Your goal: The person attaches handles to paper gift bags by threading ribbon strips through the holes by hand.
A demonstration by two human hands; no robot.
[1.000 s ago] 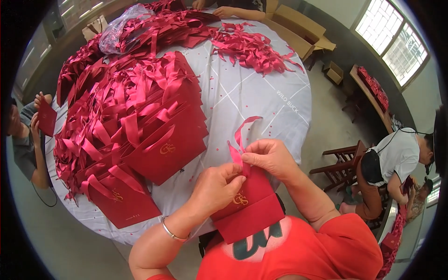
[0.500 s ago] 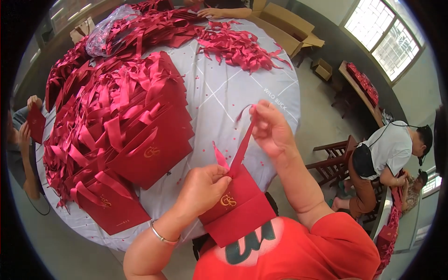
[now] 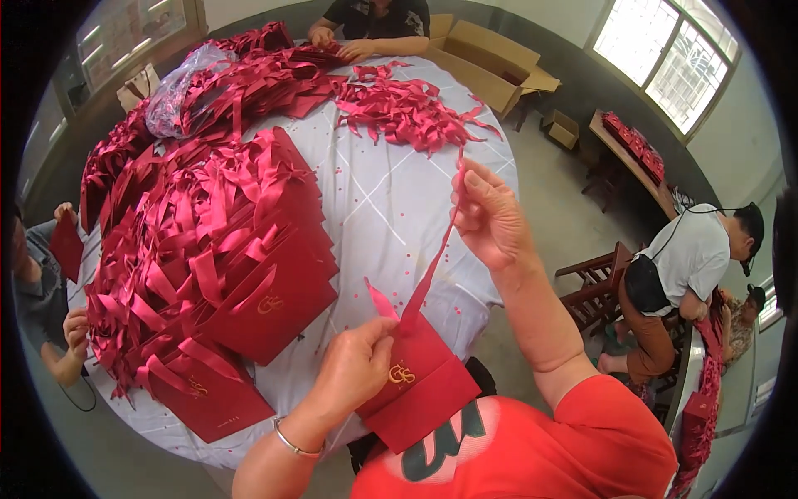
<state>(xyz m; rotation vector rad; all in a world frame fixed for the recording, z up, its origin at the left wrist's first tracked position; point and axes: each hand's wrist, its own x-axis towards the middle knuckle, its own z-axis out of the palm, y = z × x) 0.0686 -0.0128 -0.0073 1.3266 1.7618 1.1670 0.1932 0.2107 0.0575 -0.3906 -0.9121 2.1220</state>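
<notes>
A small dark-red paper bag (image 3: 428,395) with a gold emblem leans between the table's near edge and my red shirt. My left hand (image 3: 353,366), wearing a silver bangle, pinches the bag's upper edge where the ribbon comes out; its fingertips partly hide that spot. From there a red satin ribbon (image 3: 434,264) runs up, pulled taut and narrow, to my right hand (image 3: 495,218). The right fingers are closed on its upper part, and a short tip sticks out above them. Another short ribbon end (image 3: 381,299) stands up beside my left fingertips.
A large heap of ribboned red bags (image 3: 274,312) fills the table's left side. Loose ribbons (image 3: 407,116) lie on the pale tablecloth (image 3: 366,200). People sit across and at the left; another (image 3: 694,266) bends at the right. Chairs (image 3: 594,287) and a cardboard box (image 3: 490,54) stand around.
My right hand has risen slightly, drawing the ribbon longer and straighter above the bag. The left hand still pinches the bag's top. The whole view has shifted a little.
</notes>
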